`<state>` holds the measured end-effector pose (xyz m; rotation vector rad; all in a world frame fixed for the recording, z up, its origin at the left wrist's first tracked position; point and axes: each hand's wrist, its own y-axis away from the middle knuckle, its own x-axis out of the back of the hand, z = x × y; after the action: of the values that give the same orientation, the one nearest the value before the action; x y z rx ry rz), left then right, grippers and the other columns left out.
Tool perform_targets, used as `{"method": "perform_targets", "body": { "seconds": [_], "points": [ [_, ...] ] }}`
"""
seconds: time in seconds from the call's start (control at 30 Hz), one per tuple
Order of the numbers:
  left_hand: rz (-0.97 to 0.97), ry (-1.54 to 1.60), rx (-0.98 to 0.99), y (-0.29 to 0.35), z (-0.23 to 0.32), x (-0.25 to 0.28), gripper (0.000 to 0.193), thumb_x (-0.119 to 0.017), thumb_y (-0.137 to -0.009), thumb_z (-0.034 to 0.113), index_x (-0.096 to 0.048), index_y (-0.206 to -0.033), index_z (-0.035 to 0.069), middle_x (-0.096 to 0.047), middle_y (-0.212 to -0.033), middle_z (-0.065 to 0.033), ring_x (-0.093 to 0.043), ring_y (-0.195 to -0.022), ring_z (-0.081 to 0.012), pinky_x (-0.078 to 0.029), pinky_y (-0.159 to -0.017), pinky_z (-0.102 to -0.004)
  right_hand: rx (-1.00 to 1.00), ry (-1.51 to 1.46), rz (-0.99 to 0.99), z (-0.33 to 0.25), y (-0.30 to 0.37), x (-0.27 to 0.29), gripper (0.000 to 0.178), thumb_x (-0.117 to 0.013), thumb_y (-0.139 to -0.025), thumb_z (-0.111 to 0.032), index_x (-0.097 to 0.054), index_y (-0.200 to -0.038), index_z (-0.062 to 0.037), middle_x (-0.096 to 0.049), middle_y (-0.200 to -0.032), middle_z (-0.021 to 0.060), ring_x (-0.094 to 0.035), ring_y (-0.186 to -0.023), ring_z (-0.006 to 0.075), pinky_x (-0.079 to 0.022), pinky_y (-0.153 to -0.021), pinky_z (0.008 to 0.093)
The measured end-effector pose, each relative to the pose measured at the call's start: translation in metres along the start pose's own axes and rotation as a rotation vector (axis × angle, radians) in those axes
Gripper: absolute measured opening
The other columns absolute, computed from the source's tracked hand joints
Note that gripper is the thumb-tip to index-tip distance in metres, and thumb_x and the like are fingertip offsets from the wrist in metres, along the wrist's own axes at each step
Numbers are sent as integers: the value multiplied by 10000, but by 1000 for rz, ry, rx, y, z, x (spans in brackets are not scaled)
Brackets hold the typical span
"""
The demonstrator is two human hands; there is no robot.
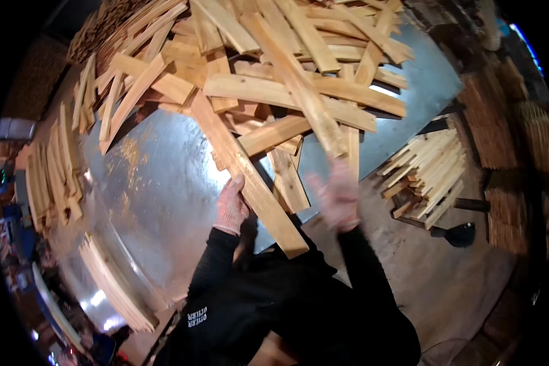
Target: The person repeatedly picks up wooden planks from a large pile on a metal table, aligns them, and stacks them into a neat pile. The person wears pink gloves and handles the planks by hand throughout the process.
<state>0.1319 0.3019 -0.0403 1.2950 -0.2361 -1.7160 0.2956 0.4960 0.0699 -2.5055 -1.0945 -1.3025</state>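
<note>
My left hand (232,206), in a pale knit glove, is closed on the left edge of a long wooden board (248,177). The thumb lies near the board's top face; the other fingers are mostly hidden. This board slants from the pile of boards (244,88) down toward my body. To its right, my right hand (337,194), also gloved, is smeared by motion. Its fingertips are at the near end of another long board (302,91), which lies over the pile. Whether they grip that board cannot be made out.
A shiny metal table (165,177) carries the pile, with sawdust (131,155) on its left part. Stacked strips (116,283) lie at lower left, more boards (55,174) at far left. At right, a stack of pale sticks (430,171) stands beside brown wood stacks (506,210).
</note>
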Motion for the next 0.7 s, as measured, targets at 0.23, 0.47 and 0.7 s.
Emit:
{"method": "perform_targets", "body": {
  "seconds": [0.23, 0.47, 0.7],
  "points": [
    [177, -243, -238, 29, 4, -9, 292, -651, -958, 154, -593, -1211, 19, -670, -1069, -66, -660, -1003, -196, -542, -893, -351, -194, 197, 126, 160, -16, 7, 921, -818, -717, -232, -344, -1472, 2, -547, -1315, 230, -508, -1247, 404, -404, -1079, 448],
    [260, -163, -424, 79, 13, -18, 319, -635, -976, 160, -553, -1255, 29, -650, -1169, -77, -635, -1092, -215, -505, -972, -378, -106, 607, 205, 239, 101, 150, 899, -724, -697, -70, -360, -1519, -96, -568, -1269, 212, -532, -1193, 409, -440, -1039, 479],
    [232, -277, -445, 50, -28, -39, 263, -653, -959, 157, -608, -1156, -12, -665, -1038, -61, -632, -940, -143, -504, -857, -295, -214, 1210, 428, 267, 78, 291, 965, -723, -737, -71, -268, -1579, -187, -499, -1447, 127, -485, -1316, 341, -384, -1106, 458]
  ]
}}
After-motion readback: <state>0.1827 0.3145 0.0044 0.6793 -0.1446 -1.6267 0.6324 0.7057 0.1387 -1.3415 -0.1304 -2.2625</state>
